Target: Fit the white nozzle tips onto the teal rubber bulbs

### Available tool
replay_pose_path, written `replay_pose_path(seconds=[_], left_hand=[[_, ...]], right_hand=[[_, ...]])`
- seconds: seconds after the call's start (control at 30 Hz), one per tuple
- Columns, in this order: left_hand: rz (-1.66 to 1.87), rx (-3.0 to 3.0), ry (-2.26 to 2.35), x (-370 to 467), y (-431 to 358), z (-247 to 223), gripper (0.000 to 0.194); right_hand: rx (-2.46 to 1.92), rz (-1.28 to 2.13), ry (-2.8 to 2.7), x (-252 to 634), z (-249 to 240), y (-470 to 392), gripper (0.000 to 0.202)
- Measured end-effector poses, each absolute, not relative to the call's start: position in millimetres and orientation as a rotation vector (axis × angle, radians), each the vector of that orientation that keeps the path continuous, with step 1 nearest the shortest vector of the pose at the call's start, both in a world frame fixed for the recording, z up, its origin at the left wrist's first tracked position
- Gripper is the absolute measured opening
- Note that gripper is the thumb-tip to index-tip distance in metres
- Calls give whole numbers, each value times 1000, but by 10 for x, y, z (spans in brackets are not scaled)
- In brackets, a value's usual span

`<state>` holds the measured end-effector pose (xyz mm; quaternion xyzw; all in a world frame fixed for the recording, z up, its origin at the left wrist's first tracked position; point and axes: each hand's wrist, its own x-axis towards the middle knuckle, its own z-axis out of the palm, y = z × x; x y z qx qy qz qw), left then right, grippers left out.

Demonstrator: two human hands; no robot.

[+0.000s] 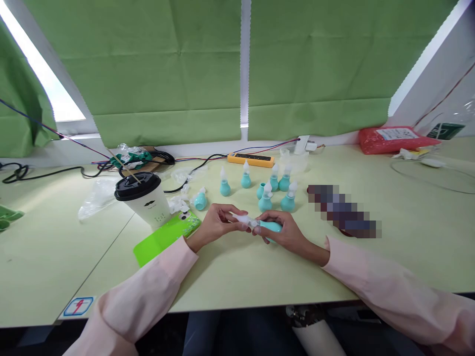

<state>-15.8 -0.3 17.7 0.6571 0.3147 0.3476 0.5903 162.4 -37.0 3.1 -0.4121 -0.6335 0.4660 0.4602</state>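
In front of me, over the table, my right hand (289, 233) is closed around the teal bulb (272, 226) of a nasal aspirator. The fingers of my left hand (217, 223) pinch its whitish, translucent nozzle (240, 217), which points left. Nozzle and bulb meet between the two hands; whether they are fully joined I cannot tell. Beyond my hands, several similar teal bulb aspirators stand upright with pale tips, among them one at the left (224, 187) and one at the right (288, 201). Another teal bulb (200, 200) lies tilted close to my left hand.
A lidded paper cup (150, 207) with a stick stands at the left beside a bright green phone case (159, 243). Behind are an orange power strip (250, 159), cables and plastic wrap. A blurred dark object (343, 211) and a red package (393, 140) lie right.
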Motion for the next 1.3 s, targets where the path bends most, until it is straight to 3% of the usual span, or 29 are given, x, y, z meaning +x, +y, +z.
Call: replay_pose_path(seconds=[0.2, 0.37, 0.47, 0.63, 0.83, 1.0, 1.13, 1.3], left_hand=[[989, 1596, 783, -48, 13, 236, 36], [1225, 1830, 976, -170, 142, 506, 35], [1291, 2169, 1160, -222, 275, 578, 29], [882, 2494, 1229, -139, 492, 480, 25], [755, 2480, 1164, -160, 487, 538, 49], [845, 2456, 1196, -401, 487, 653, 31], [452, 2803, 1349, -595, 508, 550, 20], [143, 2942, 1363, -617, 463, 366, 22]], right_hand=[[-1014, 817, -1600, 1626, -1, -324, 21], [-995, 572, -1683, 1647, 32, -332, 47], [-977, 466, -1743, 1644, 20, -337, 41], [-915, 351, -1839, 1649, -11, -330, 25], [-902, 324, -1866, 1673, -35, -323, 21], [-908, 291, -1898, 1670, -54, -321, 18], [-940, 252, -1965, 1662, -60, -333, 8], [-940, 229, -2034, 1654, -83, -345, 5]])
